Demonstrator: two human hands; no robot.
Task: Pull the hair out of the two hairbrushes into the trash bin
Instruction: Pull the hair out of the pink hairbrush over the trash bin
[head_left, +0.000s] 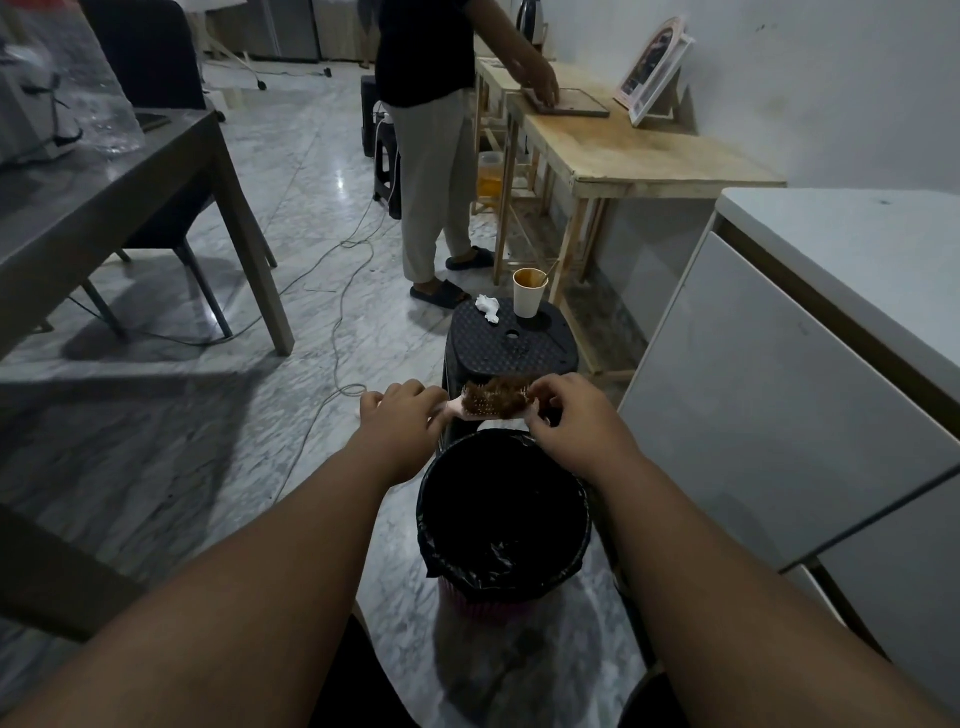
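Note:
A pink hairbrush (470, 413) full of brown hair (493, 399) hangs over the far rim of the trash bin (431, 519), which is lined with a black bag. My left hand (400, 421) grips the brush's handle end. My right hand (571, 421) holds the other end, with its fingertips pinching at the hair there. I see only one hairbrush.
A black stool (540, 348) just behind the bin carries a paper cup (529, 292) and a crumpled tissue (488, 307). A person (431, 156) stands at a wooden table (639, 150) beyond. White cabinets (779, 395) are at the right, a grey table (104, 208) at the left, cables (337, 332) on the floor.

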